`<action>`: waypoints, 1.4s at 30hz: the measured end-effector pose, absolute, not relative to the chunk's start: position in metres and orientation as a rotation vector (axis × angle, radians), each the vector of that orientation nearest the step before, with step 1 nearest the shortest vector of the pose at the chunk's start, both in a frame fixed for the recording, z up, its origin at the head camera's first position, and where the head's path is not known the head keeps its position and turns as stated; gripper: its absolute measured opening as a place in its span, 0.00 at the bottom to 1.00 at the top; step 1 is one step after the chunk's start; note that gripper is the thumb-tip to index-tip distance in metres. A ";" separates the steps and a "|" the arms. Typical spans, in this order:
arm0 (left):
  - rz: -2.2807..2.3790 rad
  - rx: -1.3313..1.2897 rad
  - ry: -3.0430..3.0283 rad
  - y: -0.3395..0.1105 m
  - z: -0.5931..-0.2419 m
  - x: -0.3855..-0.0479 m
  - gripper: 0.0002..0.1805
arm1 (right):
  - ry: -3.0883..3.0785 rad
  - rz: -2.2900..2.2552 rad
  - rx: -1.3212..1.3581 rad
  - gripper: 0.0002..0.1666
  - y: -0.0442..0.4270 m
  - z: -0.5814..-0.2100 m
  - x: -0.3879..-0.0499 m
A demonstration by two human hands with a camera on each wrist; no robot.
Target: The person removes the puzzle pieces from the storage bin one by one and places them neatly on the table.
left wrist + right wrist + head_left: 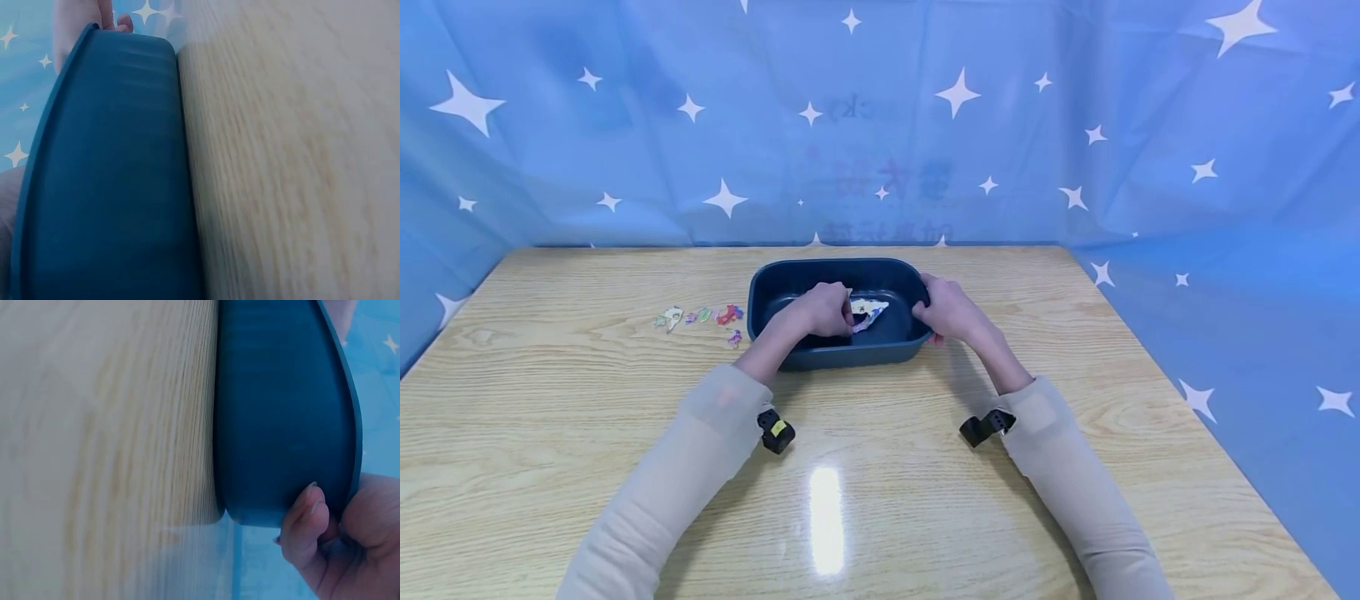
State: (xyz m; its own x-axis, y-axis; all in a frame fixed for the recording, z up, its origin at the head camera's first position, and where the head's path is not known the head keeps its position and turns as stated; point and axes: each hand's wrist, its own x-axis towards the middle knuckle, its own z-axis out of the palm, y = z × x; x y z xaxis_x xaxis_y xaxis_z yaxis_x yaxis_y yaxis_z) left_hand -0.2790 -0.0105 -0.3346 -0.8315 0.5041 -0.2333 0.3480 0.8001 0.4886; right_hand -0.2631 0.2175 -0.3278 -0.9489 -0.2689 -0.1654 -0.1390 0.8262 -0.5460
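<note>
A dark blue, rounded rectangular plastic bin [857, 357] stands on the table. My left hand [826, 310] reaches over its front rim, fingers curled down inside, and appears to pinch a crumpled white-and-blue plastic packet [874, 307]; the fingertips are partly hidden. My right hand [951, 308] grips the bin's right end, thumb over the rim and fingers outside. In the right wrist view the right hand's fingers [306, 528] press the bin's outer wall [281, 419]. The left wrist view shows mostly the bin's front wall [115, 162].
Left of the bin lie several small colourful pieces, among them a red one [727, 315], a green one [703, 315], a pale one [673, 317] and a purple one [734, 338]. The wooden tabletop [880, 517] meets a blue star-patterned curtain [880, 125] at the back.
</note>
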 end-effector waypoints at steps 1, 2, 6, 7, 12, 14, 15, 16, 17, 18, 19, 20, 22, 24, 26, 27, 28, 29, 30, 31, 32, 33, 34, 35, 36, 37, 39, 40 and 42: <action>0.624 0.646 2.632 -0.011 -0.335 -0.279 0.04 | 2.773 -0.804 -0.314 0.38 0.217 -0.328 -0.263; 0.634 0.646 2.630 -0.012 -0.335 -0.279 0.04 | 2.773 -0.804 -0.313 0.38 0.217 -0.328 -0.263; 0.711 0.640 2.593 -0.016 -0.333 -0.279 0.04 | 2.772 -0.800 -0.317 0.38 0.217 -0.328 -0.264; 0.755 0.626 2.571 -0.017 -0.333 -0.279 0.05 | 2.772 -0.797 -0.317 0.38 0.217 -0.328 -0.264; 1.000 0.527 2.461 -0.024 -0.329 -0.278 0.07 | 2.773 -0.785 -0.311 0.38 0.217 -0.328 -0.264; 1.058 0.499 2.449 -0.027 -0.328 -0.277 0.08 | 2.773 -0.786 -0.306 0.38 0.216 -0.327 -0.263; 1.074 0.493 2.451 -0.029 -0.327 -0.277 0.09 | 2.774 -0.785 -0.305 0.38 0.216 -0.327 -0.263; 1.094 0.484 2.454 -0.031 -0.326 -0.276 0.09 | 2.774 -0.786 -0.305 0.38 0.216 -0.327 -0.263; 1.119 0.474 2.454 -0.032 -0.326 -0.275 0.09 | 2.775 -0.786 -0.304 0.38 0.216 -0.327 -0.263; 1.147 0.461 2.454 -0.034 -0.326 -0.274 0.08 | 2.776 -0.785 -0.303 0.38 0.216 -0.327 -0.263; 1.183 0.449 2.446 -0.036 -0.326 -0.273 0.08 | 2.777 -0.785 -0.303 0.38 0.216 -0.327 -0.263; 1.213 0.444 2.440 -0.038 -0.326 -0.272 0.08 | 2.778 -0.784 -0.303 0.38 0.216 -0.327 -0.263; 1.278 0.443 2.417 -0.042 -0.327 -0.272 0.08 | 2.778 -0.783 -0.304 0.38 0.216 -0.327 -0.263; 1.346 0.441 2.385 -0.046 -0.327 -0.271 0.09 | 2.778 -0.784 -0.306 0.38 0.217 -0.327 -0.263; 1.404 0.440 2.361 -0.051 -0.327 -0.270 0.09 | 2.777 -0.788 -0.308 0.38 0.217 -0.328 -0.263; 1.436 0.439 2.351 -0.054 -0.326 -0.270 0.10 | 2.776 -0.789 -0.311 0.38 0.217 -0.328 -0.264; 1.466 0.433 2.342 -0.056 -0.325 -0.269 0.10 | 2.777 -0.791 -0.311 0.38 0.217 -0.328 -0.264; 1.490 0.432 2.336 -0.059 -0.325 -0.269 0.10 | 2.777 -0.793 -0.311 0.38 0.217 -0.328 -0.264; 1.510 0.428 2.338 -0.063 -0.324 -0.268 0.10 | 2.777 -0.796 -0.312 0.38 0.217 -0.328 -0.264; 1.525 0.423 2.346 -0.066 -0.323 -0.268 0.10 | 2.778 -0.798 -0.312 0.38 0.217 -0.328 -0.263; 1.536 0.419 2.357 -0.070 -0.322 -0.267 0.11 | 2.779 -0.800 -0.311 0.38 0.217 -0.328 -0.263; 1.549 0.409 2.366 -0.074 -0.321 -0.266 0.11 | 2.779 -0.801 -0.311 0.38 0.217 -0.328 -0.263; 1.562 0.397 2.377 -0.078 -0.320 -0.265 0.12 | 2.779 -0.803 -0.309 0.38 0.216 -0.328 -0.263; 1.570 0.382 2.392 -0.082 -0.319 -0.263 0.13 | 2.779 -0.806 -0.309 0.38 0.216 -0.328 -0.263; 1.579 0.364 2.409 -0.087 -0.318 -0.261 0.14 | 2.779 -0.809 -0.309 0.38 0.216 -0.328 -0.263; 1.588 0.351 2.425 -0.092 -0.317 -0.259 0.14 | 2.780 -0.809 -0.309 0.38 0.216 -0.328 -0.263; 1.604 0.327 2.451 -0.101 -0.315 -0.255 0.16 | 2.778 -0.810 -0.308 0.38 0.216 -0.328 -0.263; 1.612 0.316 2.462 -0.106 -0.314 -0.253 0.17 | 2.778 -0.811 -0.309 0.38 0.216 -0.328 -0.263; 1.625 0.303 2.482 -0.115 -0.312 -0.249 0.18 | 2.776 -0.810 -0.307 0.38 0.217 -0.328 -0.262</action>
